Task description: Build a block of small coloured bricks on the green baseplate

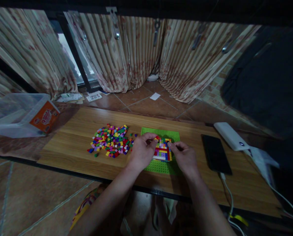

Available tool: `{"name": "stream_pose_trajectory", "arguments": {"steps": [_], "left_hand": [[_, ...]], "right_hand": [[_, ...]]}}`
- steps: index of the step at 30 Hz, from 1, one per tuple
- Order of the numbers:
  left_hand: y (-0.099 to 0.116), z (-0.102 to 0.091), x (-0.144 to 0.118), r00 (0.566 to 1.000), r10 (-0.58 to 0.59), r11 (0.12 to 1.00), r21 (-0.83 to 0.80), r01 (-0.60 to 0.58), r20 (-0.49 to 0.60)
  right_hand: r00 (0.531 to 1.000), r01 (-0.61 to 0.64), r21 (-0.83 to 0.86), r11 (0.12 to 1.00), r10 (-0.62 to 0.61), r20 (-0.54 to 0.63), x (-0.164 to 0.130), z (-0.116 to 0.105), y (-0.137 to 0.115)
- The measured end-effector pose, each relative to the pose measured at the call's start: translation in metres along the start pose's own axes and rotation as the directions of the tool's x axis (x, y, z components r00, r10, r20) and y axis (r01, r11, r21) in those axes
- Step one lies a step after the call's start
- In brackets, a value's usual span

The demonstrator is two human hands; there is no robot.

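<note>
A structure of colourful toy building bricks [162, 153] stands on a green studded baseplate [158, 167] on the wooden table. My left hand [143, 150] is at its left side, thumb and index finger pinched at a small red toy brick [157, 137] by the upper edge. On the other side, my right hand [184, 155] has its fingertips together against the structure's upper right corner; anything between them is too small to make out. A loose pile of small bricks [112, 141] in many colours lies left of the baseplate, a few of them near my left wrist.
A black phone [217, 154] with a white cable lies right of the baseplate, beside a white power bank [231, 136]. At the far left stands a clear plastic box [16, 126] with an orange label. Striped curtains [136, 52] hang beyond the wooden table [70, 147].
</note>
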State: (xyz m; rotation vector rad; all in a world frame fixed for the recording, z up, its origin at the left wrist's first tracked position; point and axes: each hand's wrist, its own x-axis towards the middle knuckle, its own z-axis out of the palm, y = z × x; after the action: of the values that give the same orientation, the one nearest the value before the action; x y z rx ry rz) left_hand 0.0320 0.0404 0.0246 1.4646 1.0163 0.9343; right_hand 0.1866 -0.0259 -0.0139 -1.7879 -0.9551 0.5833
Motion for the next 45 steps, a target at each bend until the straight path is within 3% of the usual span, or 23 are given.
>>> {"name": "stream_pose_trajectory", "arguments": {"steps": [13,17,23,27,40,45], "left_hand": [[-0.001,0.005,-0.006,0.996,-0.002,1.000,0.008,0.002,0.091],[-0.003,0.007,-0.007,0.996,0.010,0.999,0.040,-0.014,0.092],[-0.003,0.010,-0.007,0.990,0.037,0.997,0.064,-0.046,0.135],[-0.002,0.012,-0.007,0.990,0.045,0.997,0.056,-0.053,0.131],[0.002,0.015,-0.009,0.995,-0.017,1.000,0.010,0.016,0.098],[-0.001,0.012,-0.007,0.995,-0.027,1.000,0.007,0.027,0.100]], "right_hand": [[0.998,-0.011,0.146,0.989,0.019,-0.053,-0.001,0.004,-0.004],[0.988,0.110,0.146,0.983,-0.093,-0.122,-0.006,-0.003,-0.016],[0.955,0.288,0.134,0.948,-0.295,0.035,-0.012,-0.001,-0.027],[0.946,0.307,0.145,0.941,-0.318,0.061,-0.013,0.002,-0.028],[0.912,0.409,0.095,0.908,-0.409,-0.023,-0.022,0.007,-0.031],[0.915,0.398,0.003,0.918,-0.396,-0.081,-0.014,-0.006,-0.025]]}}
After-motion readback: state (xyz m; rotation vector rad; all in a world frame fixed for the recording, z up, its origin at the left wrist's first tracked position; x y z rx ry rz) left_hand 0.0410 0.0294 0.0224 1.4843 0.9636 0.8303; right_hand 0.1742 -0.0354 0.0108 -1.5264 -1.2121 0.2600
